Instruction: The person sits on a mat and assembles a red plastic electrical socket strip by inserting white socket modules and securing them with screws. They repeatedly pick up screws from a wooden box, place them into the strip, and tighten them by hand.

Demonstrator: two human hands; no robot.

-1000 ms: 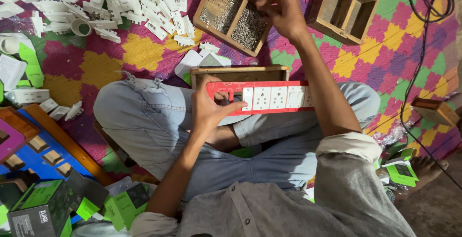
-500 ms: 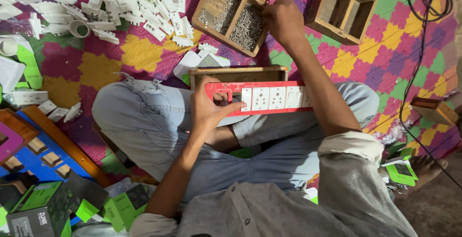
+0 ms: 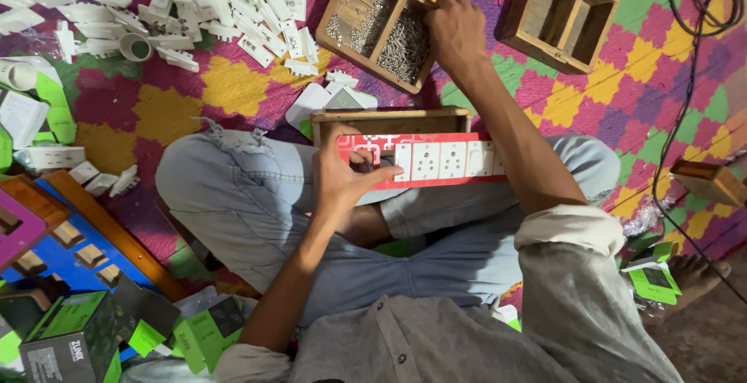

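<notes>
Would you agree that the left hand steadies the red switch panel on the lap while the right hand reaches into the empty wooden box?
Not quite: in the head view the right hand reaches into the wooden tray of screws, not the empty wooden box. The left hand does steady the red switch panel.

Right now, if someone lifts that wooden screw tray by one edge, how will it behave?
The wooden tray looks rigid, so it should lift without flexing. It probably feels heavy for its size: both compartments hold heaps of small metal screws. Tilted, the loose screws would likely slide and spill over the low walls. The right hand rests at its corner.
</notes>
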